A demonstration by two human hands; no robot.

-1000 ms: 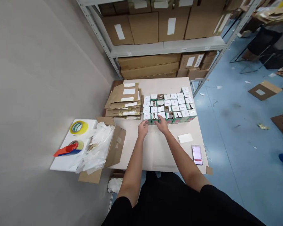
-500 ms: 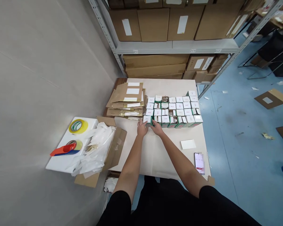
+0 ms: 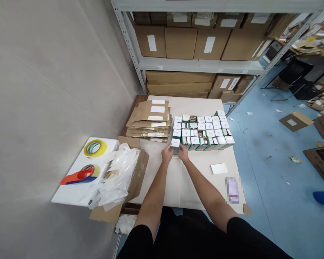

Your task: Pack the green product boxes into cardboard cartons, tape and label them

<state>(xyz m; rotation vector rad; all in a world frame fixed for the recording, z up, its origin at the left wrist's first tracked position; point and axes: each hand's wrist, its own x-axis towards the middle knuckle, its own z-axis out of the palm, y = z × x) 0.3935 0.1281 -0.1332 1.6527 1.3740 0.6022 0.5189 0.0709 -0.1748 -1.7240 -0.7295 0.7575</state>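
Note:
Between my two hands is a small white-and-green box [image 3: 175,143], drawn a little toward me from the front left corner of the block of boxes. My left hand [image 3: 167,154] grips its left side, and my right hand [image 3: 183,153] closes on its right side. Behind and to the right stand several like boxes [image 3: 208,126] in tight rows, white tops up, some with open flaps. Left of them lies a stack of flattened brown cardboard packets [image 3: 148,120] with white labels.
A white card [image 3: 219,168] and a blurred-out phone [image 3: 232,190] lie on the table [image 3: 189,183] at right. At left, a carton [image 3: 136,172] holds white plastic bags, beside yellow tape [image 3: 95,148] and a red tape dispenser [image 3: 78,175]. Shelving [image 3: 175,64] with cartons stands behind.
Both hands have pulled the front left box toward me, slightly out of its row. The camera view has shifted, so more of the shelving shows.

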